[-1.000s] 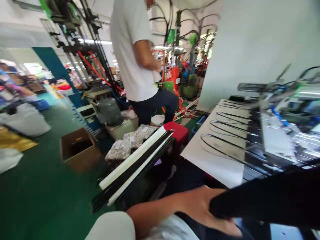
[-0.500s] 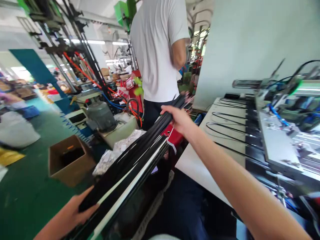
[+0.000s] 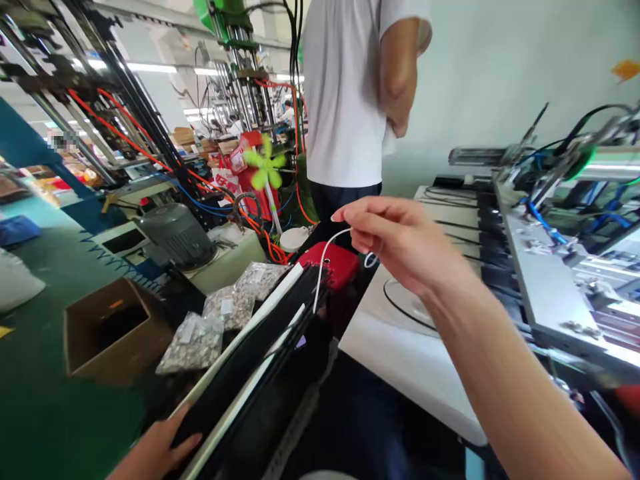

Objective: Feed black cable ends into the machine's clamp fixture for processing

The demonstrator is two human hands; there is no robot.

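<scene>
A long bundle of black cables [image 3: 250, 340] slants from the lower left towards the middle, between two pale, straight edges. At its near end is my left hand [image 3: 157, 445], thumb and fingers around the bundle, partly cut off by the frame's lower edge. My right hand [image 3: 395, 240] is raised beyond the far end of the bundle, its fingers pinched on a thin white cord [image 3: 321, 267]. The cord curves down from the fingertips to the cables, and a small loop of it shows beside the palm.
A red stool [image 3: 333, 263] stands behind the cable ends. On the right is a white table [image 3: 395, 353] with black cables and a metal machine [image 3: 550, 267]. Bags of small parts [image 3: 227, 307] and a cardboard box [image 3: 103, 333] sit left. A person in a white shirt [image 3: 345, 100] stands ahead.
My right hand has let go of the black cables' far end, moved right, and now pinches the white cord. The bundle sits lower. The view has turned right.
</scene>
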